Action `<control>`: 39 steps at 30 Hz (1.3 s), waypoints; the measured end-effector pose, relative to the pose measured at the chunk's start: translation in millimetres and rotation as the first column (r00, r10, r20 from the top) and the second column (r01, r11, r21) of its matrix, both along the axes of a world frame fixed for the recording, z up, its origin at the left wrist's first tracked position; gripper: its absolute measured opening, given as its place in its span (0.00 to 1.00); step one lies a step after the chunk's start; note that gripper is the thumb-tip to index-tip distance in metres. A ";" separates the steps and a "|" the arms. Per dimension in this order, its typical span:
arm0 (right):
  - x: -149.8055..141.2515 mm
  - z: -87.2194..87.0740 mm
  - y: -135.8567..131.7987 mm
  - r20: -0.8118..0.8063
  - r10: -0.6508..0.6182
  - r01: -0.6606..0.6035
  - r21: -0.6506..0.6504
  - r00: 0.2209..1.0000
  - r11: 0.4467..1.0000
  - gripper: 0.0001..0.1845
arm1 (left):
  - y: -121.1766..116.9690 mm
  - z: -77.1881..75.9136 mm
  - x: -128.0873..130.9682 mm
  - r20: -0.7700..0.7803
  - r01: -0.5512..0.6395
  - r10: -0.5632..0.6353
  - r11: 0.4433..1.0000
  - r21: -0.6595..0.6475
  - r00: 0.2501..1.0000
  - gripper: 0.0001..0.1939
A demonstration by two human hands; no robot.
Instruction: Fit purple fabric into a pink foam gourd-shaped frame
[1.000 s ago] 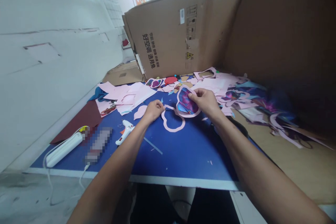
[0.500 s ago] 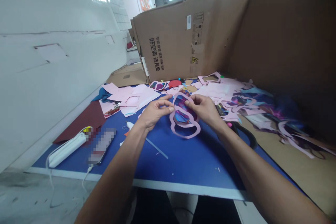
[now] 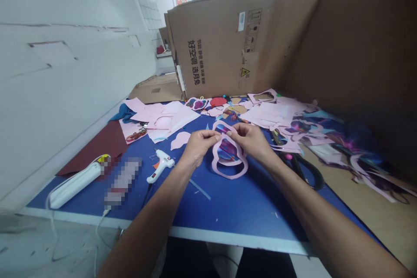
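Between both hands is a pink cut-out frame [image 3: 230,176] with a wavy outline, and a shiny blue-purple piece [image 3: 227,149] shows inside it. My left hand [image 3: 202,144] pinches the frame's left edge near its narrow waist. Thumb and fingers of my right hand [image 3: 246,140] close on its upper right side. The lower loop of the frame hangs just over the blue table top. To the left of my left hand lie a pink cloud-shaped cut-out [image 3: 180,140] and a white glue gun [image 3: 160,166]. A clear glue stick [image 3: 200,189] rests near my left wrist.
Pink sheets [image 3: 169,115] and scraps cover the back of the blue table [image 3: 228,221]. Black-handled scissors [image 3: 308,171] lie right of my right forearm. A power strip [image 3: 76,184] and a phone [image 3: 122,182] sit at left. Large cardboard [image 3: 221,47] stands behind.
The pink frame has turned to lie flatter toward me, and both hands have shifted slightly nearer. The view has moved, so the glue gun and pink cut-out now show fully.
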State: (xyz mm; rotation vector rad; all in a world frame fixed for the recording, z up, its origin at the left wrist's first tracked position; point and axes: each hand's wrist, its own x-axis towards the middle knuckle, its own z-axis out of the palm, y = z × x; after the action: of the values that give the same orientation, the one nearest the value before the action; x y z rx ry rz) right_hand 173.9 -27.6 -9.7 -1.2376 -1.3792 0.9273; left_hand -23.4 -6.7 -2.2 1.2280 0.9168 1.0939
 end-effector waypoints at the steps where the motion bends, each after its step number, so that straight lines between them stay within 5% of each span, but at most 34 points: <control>1: -0.3 -0.4 -0.3 0.000 0.004 -0.004 -0.006 1.000 1.000 0.22 | 0.2 -2.2 1.0 0.012 -0.010 0.011 1.000 -0.012 1.000 0.16; 6: -1.4 -3.5 0.2 -0.007 0.036 -0.036 -0.025 0.999 0.999 0.21 | 2.8 -13.4 1.4 0.028 -0.051 0.052 0.998 -0.021 0.998 0.14; 13: 3.4 1.0 -0.2 0.012 0.011 -0.013 0.137 1.000 0.990 0.18 | 7.3 -21.4 -3.7 0.034 -0.114 0.115 0.993 -0.017 0.993 0.12; 27: 1.3 -0.5 -2.1 0.178 0.114 -0.125 0.048 0.977 0.991 0.21 | 5.2 -20.6 -4.7 0.042 -0.152 0.151 0.988 0.017 0.988 0.10; 34: 40.8 8.3 3.3 0.109 -0.008 0.021 -0.118 0.994 0.993 0.21 | 12.0 -21.1 -13.4 0.034 -0.210 0.208 0.977 0.047 0.977 0.07; 37: 62.1 0.3 10.7 0.246 0.061 -0.003 -0.232 0.967 0.973 0.19 | 14.3 -19.3 -17.2 0.024 -0.226 0.225 0.972 0.059 0.974 0.08; 39: 65.1 -4.0 13.1 0.410 -0.030 0.116 -0.187 0.912 0.976 0.16 | 14.0 -17.9 -17.7 0.022 -0.227 0.226 0.971 0.073 0.974 0.08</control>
State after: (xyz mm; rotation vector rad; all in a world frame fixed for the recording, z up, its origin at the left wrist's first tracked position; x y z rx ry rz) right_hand 239.0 -14.5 -13.6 -1.7030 -1.5704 0.8035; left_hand -41.1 7.2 -20.1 1.1956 1.0316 1.3262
